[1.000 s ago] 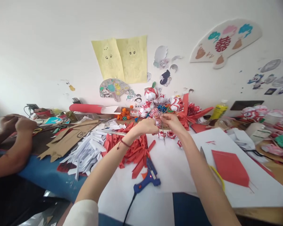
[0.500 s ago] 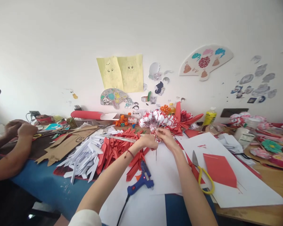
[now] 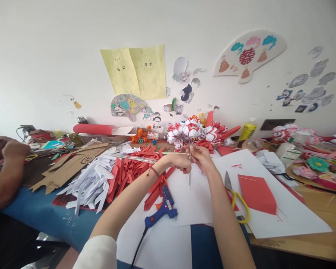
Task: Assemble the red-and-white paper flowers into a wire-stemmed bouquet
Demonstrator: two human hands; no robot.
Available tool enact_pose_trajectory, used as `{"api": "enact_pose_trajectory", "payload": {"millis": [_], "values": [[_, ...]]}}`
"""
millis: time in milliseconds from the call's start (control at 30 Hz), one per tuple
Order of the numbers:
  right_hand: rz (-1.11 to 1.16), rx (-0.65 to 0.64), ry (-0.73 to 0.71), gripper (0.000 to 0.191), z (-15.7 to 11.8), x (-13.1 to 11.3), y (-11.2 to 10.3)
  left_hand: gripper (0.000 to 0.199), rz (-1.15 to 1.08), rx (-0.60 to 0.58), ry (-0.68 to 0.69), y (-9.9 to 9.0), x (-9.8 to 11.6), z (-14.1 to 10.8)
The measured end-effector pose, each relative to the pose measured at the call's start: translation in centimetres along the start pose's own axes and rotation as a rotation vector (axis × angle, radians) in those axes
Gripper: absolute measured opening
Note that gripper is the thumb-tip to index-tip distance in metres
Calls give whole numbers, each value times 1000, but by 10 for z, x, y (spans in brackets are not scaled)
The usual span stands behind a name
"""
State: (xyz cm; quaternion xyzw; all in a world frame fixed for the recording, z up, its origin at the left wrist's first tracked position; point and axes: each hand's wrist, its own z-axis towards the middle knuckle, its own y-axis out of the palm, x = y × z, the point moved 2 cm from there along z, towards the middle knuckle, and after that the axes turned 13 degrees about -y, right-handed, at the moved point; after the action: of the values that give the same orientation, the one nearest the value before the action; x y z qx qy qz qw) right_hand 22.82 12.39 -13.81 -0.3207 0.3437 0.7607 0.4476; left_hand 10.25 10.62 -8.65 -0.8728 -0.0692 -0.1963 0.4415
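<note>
A bunch of red-and-white folded paper flowers (image 3: pixel 192 128) stands up in front of me on thin wire stems (image 3: pixel 190 179). My left hand (image 3: pixel 180 163) is closed around the stems, low on the bundle. Just above and to the right, my right hand (image 3: pixel 202 157) pinches the same stems under the blooms. Below my hands lies a blue hot glue gun (image 3: pixel 164 211) on white paper. Yellow-handled scissors (image 3: pixel 239 203) rest to the right, by a red paper piece (image 3: pixel 256 194).
Piles of white paper strips (image 3: pixel 93 179) and red paper strips (image 3: pixel 126 168) lie left of my arms, beside cut cardboard (image 3: pixel 70 166). A co-worker's hands (image 3: pixel 12 147) are at the far left. A yellow bottle (image 3: pixel 248 129) stands near the wall.
The camera view has shifted, moving most table items left in the picture. The flower bunch has turned slightly, its blooms showing more towards me. Both hands still hold the stems.
</note>
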Motion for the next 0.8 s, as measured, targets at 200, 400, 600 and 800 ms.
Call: {"api": "enact_pose_trajectory", "payload": {"millis": [200, 400, 600, 800], "values": [[32, 37, 28, 39, -6, -3, -11, 16, 36, -78, 29, 8, 3, 9], [46, 47, 52, 30, -6, 2, -14, 18, -20, -117, 15, 14, -5, 15], [83, 34, 59, 43, -6, 4, -12, 16, -31, -142, 3, 13, -5, 7], [73, 41, 72, 37, -8, 2, -11, 17, -7, -126, 32, 17, -10, 10]]}}
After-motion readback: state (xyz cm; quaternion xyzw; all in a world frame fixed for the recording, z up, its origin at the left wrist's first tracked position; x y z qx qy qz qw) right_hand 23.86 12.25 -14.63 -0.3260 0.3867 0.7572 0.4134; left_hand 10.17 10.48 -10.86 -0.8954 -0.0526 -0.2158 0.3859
